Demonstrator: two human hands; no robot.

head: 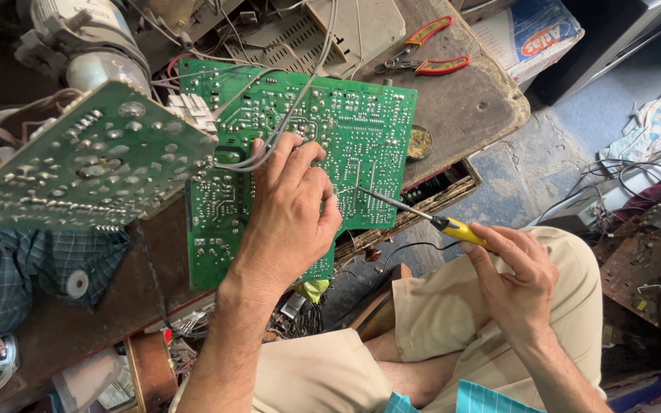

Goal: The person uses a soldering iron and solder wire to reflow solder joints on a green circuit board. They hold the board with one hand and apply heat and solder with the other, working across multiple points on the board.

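Bare forearms, no sleeves; khaki shorts; teal plaid shirt hem.

This is a cramped electronics repair workshop. A worn wooden counter [468,107] is crowded with bare circuit boards: a large green board [346,130] at the centre, a paler one [78,164] at 9 o'clock. Red-handled pliers [426,50] lie at 1 o'clock beside a small tin of flux [420,142]. A yellow-handled soldering iron [422,216] points at the green board, and loose wires and more boards [652,260] litter the floor at 3 o'clock.
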